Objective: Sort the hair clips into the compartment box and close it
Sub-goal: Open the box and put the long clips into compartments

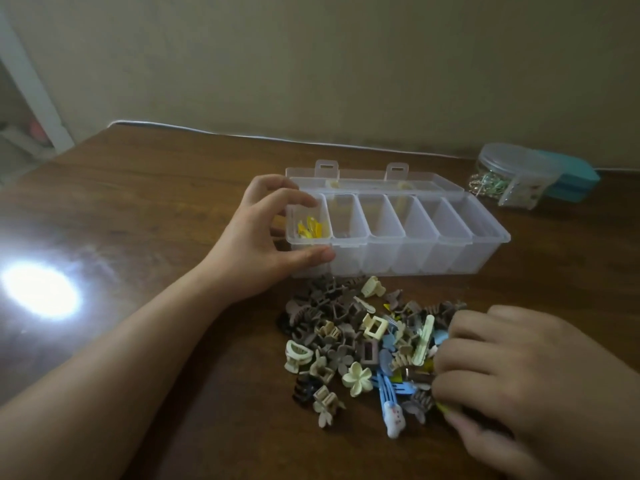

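— Where is the compartment box (398, 237)?
— The left hand (263, 244) grips its end, lid open. The right hand (512, 375), fingers curled, digs in the hair clips (363, 344) just beside; what it holds, I cannot tell.

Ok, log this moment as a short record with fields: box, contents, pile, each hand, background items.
box: clear compartment box, lid open and lying behind it
contents: yellow clips in the leftmost compartment; something small and grey in the next, unclear
pile: mixed hair clips on the table in front of the box
left hand: grips the box's left end
right hand: fingers curled into the pile's right side; whether it holds anything cannot be told
background: clear jar and teal container by the wall
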The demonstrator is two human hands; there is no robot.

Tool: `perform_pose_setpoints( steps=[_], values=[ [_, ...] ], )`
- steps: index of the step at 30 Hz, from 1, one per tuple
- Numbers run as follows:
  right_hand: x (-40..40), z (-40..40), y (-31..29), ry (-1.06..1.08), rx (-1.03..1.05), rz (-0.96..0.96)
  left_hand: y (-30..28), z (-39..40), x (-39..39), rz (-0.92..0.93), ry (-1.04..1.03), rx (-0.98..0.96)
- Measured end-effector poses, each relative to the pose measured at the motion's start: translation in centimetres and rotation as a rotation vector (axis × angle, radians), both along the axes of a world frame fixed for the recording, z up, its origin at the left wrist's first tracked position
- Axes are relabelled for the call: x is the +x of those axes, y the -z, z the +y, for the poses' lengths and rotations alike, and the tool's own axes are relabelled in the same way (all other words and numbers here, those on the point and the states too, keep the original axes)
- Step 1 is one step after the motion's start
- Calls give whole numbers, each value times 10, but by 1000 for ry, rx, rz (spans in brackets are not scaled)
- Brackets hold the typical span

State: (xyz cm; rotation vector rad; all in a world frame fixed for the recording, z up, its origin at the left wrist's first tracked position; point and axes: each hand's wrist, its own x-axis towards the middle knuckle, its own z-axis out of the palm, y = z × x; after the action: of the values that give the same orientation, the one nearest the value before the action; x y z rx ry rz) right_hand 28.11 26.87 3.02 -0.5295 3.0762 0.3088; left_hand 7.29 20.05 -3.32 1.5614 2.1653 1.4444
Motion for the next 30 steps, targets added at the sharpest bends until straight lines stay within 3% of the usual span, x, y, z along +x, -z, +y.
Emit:
perform_pose_setpoints(
  steps=[2,3,9,12,16,19,23,26,28,30],
  values=[
    [53,50,11,58,-44,159,0,0,1,-6,-1,-4],
    [62,61,10,108,-81,121,-1,0,1,-10,-4,-6],
    [57,81,-5,308,-773,83,-4,-2,0,-34,-5,-18],
    [34,80,-21,360,-1135,67,-2,0,0,-63,11,1],
    [-41,69,-35,502,-1300,319,0,-1,0,-74,6,30],
    [-96,60,-21,545,-1180,522,1,-2,-1,-55,1,43],
    [-114,61,0,610,-837,427,0,-3,-1,-46,11,25],
    [-98,64,-7,564,-654,535,0,-2,0,-5,-4,10],
    [-74,65,-19,487,-663,594,-1,-1,0,43,1,-6],
    [-41,63,-27,341,-680,430,-2,-2,1,117,2,-24]
  ],
)
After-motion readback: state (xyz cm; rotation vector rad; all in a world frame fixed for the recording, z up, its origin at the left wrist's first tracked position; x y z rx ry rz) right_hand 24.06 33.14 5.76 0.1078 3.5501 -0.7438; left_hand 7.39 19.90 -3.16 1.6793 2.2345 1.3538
